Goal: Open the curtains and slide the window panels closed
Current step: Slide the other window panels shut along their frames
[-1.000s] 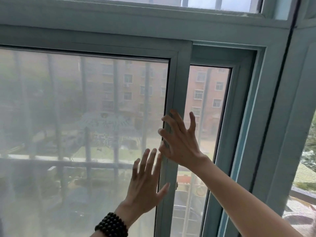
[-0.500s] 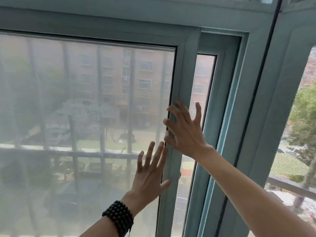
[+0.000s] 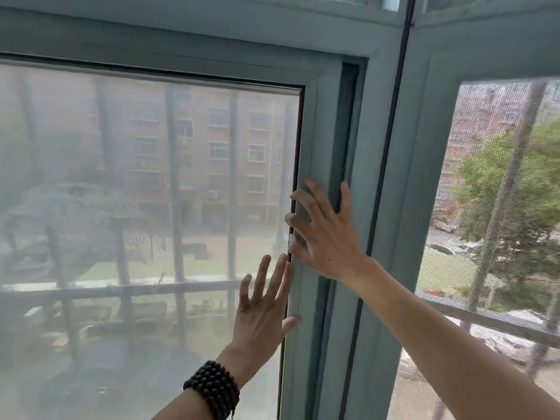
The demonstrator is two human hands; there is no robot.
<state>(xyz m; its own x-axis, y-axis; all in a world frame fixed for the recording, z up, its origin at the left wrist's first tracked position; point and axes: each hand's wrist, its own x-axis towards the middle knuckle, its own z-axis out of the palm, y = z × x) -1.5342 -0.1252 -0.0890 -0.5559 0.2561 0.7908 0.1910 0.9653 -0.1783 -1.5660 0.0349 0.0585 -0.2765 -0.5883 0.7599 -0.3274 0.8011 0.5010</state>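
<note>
A grey-green sliding window panel (image 3: 315, 140) with hazy glass (image 3: 145, 207) fills the left and middle of the head view. Its right stile sits against the fixed frame post (image 3: 375, 177), with no glass gap left between them. My right hand (image 3: 324, 234) lies flat on that stile, fingers spread, fingertips at the glass edge. Lower down, my left hand (image 3: 263, 310) presses flat on the glass with its thumb on the stile; a black bead bracelet (image 3: 213, 389) rings the wrist. No curtain is in view.
A second window with a mesh screen (image 3: 497, 207) stands to the right of the corner post. The upper frame rail (image 3: 181, 34) runs across the top. Outside are metal bars, a brick building and trees.
The panel has slid right until the narrow glass gap beside its stile vanished. Both hands travelled right with it, still flat against it. The camera view shifted right too.
</note>
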